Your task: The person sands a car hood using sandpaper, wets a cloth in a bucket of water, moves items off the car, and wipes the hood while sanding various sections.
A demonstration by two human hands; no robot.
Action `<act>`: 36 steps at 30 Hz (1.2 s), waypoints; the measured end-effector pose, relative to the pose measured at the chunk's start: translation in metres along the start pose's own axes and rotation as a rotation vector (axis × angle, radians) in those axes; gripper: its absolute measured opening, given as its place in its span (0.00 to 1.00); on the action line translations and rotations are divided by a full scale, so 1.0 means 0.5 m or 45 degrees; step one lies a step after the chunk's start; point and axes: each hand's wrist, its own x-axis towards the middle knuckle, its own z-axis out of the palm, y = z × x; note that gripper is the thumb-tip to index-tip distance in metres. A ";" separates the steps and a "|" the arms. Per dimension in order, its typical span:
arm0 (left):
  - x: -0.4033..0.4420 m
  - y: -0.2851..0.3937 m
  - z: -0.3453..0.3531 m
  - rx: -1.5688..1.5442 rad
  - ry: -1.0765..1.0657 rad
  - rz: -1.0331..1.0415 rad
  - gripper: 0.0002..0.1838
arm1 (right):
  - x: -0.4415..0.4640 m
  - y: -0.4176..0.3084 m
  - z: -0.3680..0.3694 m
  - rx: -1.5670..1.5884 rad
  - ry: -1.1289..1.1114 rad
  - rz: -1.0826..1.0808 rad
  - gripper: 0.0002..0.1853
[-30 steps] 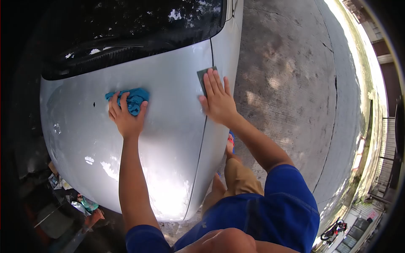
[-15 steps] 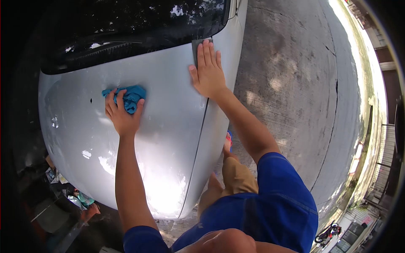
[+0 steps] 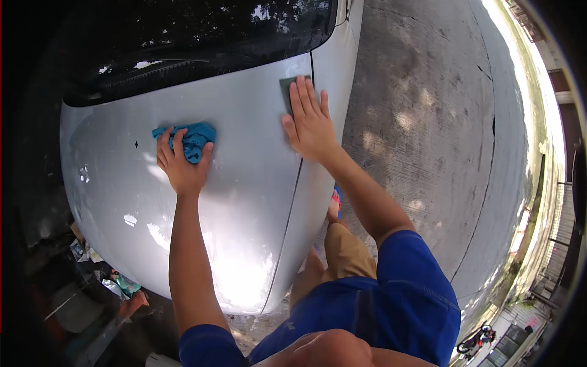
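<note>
My left hand [image 3: 183, 168] is curled over a crumpled blue cloth [image 3: 199, 134], which rests on the silver car hood [image 3: 244, 183]. To the right, near the seam along the hood's edge, my right hand [image 3: 313, 128] lies nearly flat with its fingers stretched forward. Under those fingers it presses a dark grey-green sheet of sandpaper [image 3: 285, 92] against the paint. One corner and the left edge of the sheet show; the rest is hidden by the hand.
The dark windshield [image 3: 202, 30] and a wiper [image 3: 159, 64] lie beyond the hood. Concrete ground [image 3: 416, 122] runs along the right. Assorted litter [image 3: 122, 284] sits at the lower left. A parked motorcycle [image 3: 477, 339] stands far off at the lower right.
My right hand has slid back toward my body with the sandpaper, away from the windshield corner. My left hand stays on the blue cloth at the same spot; the view has shifted slightly.
</note>
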 end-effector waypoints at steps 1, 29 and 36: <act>0.004 0.000 0.007 -0.022 0.005 -0.024 0.37 | 0.062 0.013 0.016 -0.030 0.104 0.055 0.37; 0.018 0.005 0.004 -0.017 0.066 -0.008 0.36 | 0.068 -0.010 0.039 0.022 0.160 0.171 0.36; 0.008 -0.006 0.008 0.006 0.037 -0.006 0.38 | 0.042 -0.026 0.025 0.089 0.058 0.066 0.37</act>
